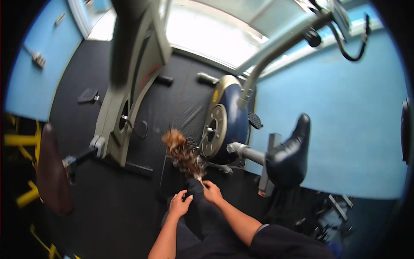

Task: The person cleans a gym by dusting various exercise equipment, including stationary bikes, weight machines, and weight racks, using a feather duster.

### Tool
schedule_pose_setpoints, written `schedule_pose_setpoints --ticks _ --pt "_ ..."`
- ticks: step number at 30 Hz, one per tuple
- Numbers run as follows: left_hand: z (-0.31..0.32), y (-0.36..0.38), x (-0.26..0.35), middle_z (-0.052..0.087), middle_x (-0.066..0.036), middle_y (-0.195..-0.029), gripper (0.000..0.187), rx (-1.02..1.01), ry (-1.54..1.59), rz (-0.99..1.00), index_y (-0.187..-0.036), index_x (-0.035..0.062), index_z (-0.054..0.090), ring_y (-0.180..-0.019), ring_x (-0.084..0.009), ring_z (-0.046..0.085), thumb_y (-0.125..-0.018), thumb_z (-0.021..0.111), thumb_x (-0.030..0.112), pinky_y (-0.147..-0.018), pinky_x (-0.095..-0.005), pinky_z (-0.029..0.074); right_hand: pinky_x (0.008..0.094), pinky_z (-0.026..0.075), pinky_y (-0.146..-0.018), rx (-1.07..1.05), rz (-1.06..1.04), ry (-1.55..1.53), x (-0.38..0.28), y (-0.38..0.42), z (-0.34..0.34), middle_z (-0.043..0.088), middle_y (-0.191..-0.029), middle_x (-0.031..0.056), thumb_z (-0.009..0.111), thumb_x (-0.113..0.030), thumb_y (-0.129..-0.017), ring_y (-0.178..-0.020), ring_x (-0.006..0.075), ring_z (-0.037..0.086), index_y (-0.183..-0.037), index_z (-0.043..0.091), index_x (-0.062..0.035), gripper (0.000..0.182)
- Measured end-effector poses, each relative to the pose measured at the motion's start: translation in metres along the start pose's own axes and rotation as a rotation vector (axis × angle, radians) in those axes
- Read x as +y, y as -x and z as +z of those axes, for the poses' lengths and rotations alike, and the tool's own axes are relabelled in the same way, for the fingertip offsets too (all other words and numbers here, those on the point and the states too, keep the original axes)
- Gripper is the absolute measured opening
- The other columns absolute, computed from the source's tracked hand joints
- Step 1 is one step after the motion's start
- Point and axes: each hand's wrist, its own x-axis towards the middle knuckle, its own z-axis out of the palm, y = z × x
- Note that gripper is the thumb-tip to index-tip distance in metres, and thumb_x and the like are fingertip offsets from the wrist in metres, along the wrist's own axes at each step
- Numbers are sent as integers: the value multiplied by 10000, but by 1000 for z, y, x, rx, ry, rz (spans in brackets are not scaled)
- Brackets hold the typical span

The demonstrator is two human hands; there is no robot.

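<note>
My right hand (212, 193) is closed around the thin handle of a feather duster (186, 156). The duster's brown feathers, lighter at the tip, point up and left, close beside the pedal side of a blue and beige exercise bike (236, 116). In this view they overlap the bike's near pedal. My left hand (180, 204) hangs just left of the right one, over my legs, with thumb and fingers apart and nothing in it.
A second, grey exercise bike (113, 129) stands at left with a brown saddle (52, 172). The blue bike's black saddle (288, 159) juts out at right. Yellow metal frames (26, 140) stand far left. A blue wall (336, 116) bounds the right, glass doors (207, 34) the front.
</note>
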Motion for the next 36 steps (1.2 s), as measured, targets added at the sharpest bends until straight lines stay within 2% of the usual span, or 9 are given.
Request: schedule_pose_setpoints --ticks 5,10,14,17,21,25,30,32,36 --pt "18 9 15 589 -170 -1127 526 -215 -369 60 -1216 100 565 -1064 -306 566 -798 628 414 -904 -386 448 360 486 -828 -98 182 86 115 78 -80 661 -1041 120 584 -149 -767 -978 304 624 -1076 666 -161 320" --pt "69 18 66 550 -177 -1186 536 -361 -655 205 -1239 113 546 -1128 -328 518 -794 635 398 -932 -407 429 405 475 -851 71 556 -131 175 114 -143 646 -1030 185 531 -121 -784 -1015 336 599 -1109 618 -109 336" --pt "128 -5 86 515 -217 -1210 619 -398 -853 385 -1302 90 466 -1150 -373 487 -784 660 367 -955 -420 409 371 490 -740 528 220 -609 199 65 -119 651 -924 197 532 -71 -832 -840 299 645 -1146 590 -76 320" --pt "180 -29 95 473 -247 -1246 730 -367 -869 471 -1381 72 359 -1172 -390 457 -781 672 349 -986 -423 378 381 494 -758 473 78 -749 196 7 -78 648 -905 212 531 -56 -818 -872 334 642 -1160 583 -92 348" --pt "234 -61 110 396 -249 -1325 726 -253 -885 530 -1422 66 281 -1204 -382 423 -824 628 292 -1017 -423 336 384 496 -786 288 370 -787 224 -55 -74 637 -990 227 514 -45 -823 -944 364 624 -1120 600 -40 309" --pt "271 -86 122 353 -251 -1377 689 -242 -717 505 -1426 37 261 -1272 -379 359 -864 575 283 -1063 -415 273 366 495 -800 279 183 -957 245 -64 -86 642 -1027 207 522 -38 -830 -959 348 626 -1106 617 -38 292" --pt "294 -109 122 369 -242 -1367 613 -216 -597 410 -1416 11 274 -1270 -367 368 -905 518 244 -1057 -405 280 377 499 -805 130 340 -850 277 -115 -99 649 -1008 194 548 -62 -827 -950 336 630 -1094 635 -59 281" --pt "297 -112 126 373 -239 -1365 611 -198 -592 399 -1415 9 277 -1270 -362 370 -906 518 248 -1058 -401 281 343 496 -789 180 144 -1123 279 -148 -104 661 -1009 172 579 -66 -829 -924 283 648 -1084 645 -54 264" --pt "303 -115 132 379 -233 -1362 608 -157 -550 387 -1409 3 288 -1273 -351 371 -908 523 256 -1059 -392 282 291 489 -737 232 7 -1040 275 -237 -135 687 -939 141 581 -49 -829 -827 178 649 -1085 650 -37 266"
